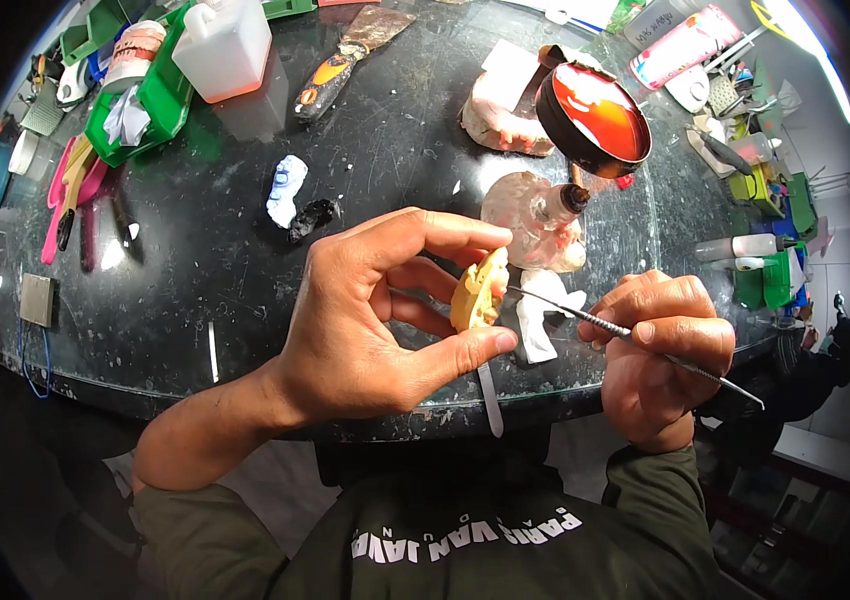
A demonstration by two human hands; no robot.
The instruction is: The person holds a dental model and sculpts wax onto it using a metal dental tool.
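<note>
Just beyond the grip stands a glass burner [543,218]; farther off, a red-lined round tin [595,118], a white jug [227,45], a green tray [160,100].

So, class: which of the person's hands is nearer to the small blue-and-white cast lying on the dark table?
Left. The left hand, holding a yellow dental model, sits just below and to the right of the blue-and-white cast. The right hand, gripping a thin metal tool, is farther right.
</note>
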